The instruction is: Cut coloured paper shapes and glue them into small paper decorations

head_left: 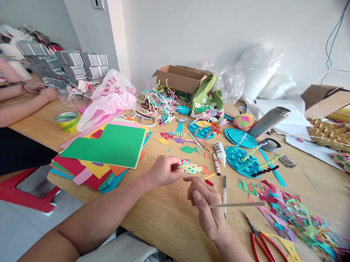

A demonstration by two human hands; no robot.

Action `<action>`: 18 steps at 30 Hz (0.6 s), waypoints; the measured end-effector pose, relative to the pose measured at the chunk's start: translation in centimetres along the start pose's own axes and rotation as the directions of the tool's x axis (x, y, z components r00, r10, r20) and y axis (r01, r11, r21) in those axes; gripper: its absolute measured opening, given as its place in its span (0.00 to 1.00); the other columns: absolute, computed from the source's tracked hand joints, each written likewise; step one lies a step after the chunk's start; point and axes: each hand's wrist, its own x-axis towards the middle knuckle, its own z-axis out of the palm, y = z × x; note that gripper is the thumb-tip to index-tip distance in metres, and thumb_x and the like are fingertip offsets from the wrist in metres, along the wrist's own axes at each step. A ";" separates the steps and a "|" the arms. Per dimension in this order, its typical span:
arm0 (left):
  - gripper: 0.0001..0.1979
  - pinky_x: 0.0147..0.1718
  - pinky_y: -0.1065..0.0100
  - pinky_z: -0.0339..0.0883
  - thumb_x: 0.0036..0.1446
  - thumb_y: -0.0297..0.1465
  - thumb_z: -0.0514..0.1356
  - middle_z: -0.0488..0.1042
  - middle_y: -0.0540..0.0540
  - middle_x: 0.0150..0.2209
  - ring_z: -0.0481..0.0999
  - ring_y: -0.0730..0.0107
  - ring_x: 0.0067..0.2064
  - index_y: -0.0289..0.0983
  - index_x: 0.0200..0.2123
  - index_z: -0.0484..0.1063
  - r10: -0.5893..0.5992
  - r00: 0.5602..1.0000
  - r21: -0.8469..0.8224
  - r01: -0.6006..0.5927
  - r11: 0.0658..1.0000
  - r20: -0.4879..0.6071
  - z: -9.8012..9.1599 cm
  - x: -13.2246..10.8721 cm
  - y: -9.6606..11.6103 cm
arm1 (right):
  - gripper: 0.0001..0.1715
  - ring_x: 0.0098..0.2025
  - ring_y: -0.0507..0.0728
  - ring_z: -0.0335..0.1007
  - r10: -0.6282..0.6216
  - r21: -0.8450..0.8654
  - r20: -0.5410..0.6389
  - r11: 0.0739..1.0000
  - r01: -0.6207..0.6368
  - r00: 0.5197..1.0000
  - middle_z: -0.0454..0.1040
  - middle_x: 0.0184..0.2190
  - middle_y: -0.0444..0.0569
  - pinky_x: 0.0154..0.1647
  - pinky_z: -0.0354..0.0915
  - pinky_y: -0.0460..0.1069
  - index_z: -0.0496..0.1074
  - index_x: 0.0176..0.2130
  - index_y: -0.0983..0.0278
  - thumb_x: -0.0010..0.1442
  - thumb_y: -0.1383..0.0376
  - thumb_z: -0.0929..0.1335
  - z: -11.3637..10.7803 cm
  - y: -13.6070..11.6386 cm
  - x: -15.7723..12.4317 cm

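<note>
My left hand (167, 171) is closed in a pinch at the left end of a pale paper fish (192, 168) with coloured dots. Its fingertips partly hide that end. My right hand (209, 207) holds a thin pale stick (241, 205) between thumb and curled fingers, pointing to the right. Beyond the hands lie several cut-paper fish, among them a green fish (189, 149) and a purple fish (180, 141). A white glue bottle (220, 153), a marker (216, 164) and a pen (225, 192) lie just past my right hand.
Coloured paper sheets (109, 145) are stacked left. Red-handled scissors (264, 241) and paper scraps (299, 215) lie right. Blue decorated discs (240, 160), a metal flask (269, 122) and a cardboard box (180, 78) stand farther back. Another person's hands (48, 94) work at far left.
</note>
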 end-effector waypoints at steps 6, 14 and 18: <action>0.11 0.26 0.73 0.58 0.53 0.33 0.58 0.70 0.52 0.20 0.66 0.76 0.25 0.34 0.22 0.69 0.004 0.999 -0.083 -0.007 0.996 -0.032 -0.2 -0.2 0.6 | 0.21 0.21 0.52 0.62 0.481 0.193 -0.167 0.872 -0.450 0.861 0.65 0.18 0.42 0.24 0.59 0.47 0.66 0.31 0.62 0.68 0.53 0.57 1.2 0.2 0.4; 0.12 0.26 0.74 0.61 0.54 0.32 0.58 0.71 0.50 0.21 0.68 0.75 0.25 0.35 0.20 0.68 0.005 0.993 -0.154 -0.023 0.988 -0.120 -0.3 -0.3 1.1 | 0.19 0.18 0.49 0.51 0.429 0.009 -0.401 0.885 -0.465 0.809 0.57 0.16 0.38 0.19 0.49 0.45 0.67 0.27 0.62 0.61 0.52 0.64 2.0 0.1 0.9; 0.11 0.25 0.74 0.58 0.52 0.29 0.58 0.68 0.52 0.20 0.65 0.76 0.24 0.36 0.19 0.65 0.145 0.969 -0.013 -0.151 0.988 -0.198 0.2 -0.7 1.5 | 0.17 0.15 0.48 0.47 0.345 -0.128 -0.474 0.883 -0.451 0.810 0.51 0.13 0.34 0.17 0.46 0.45 0.70 0.27 0.63 0.60 0.54 0.66 1.8 0.3 1.1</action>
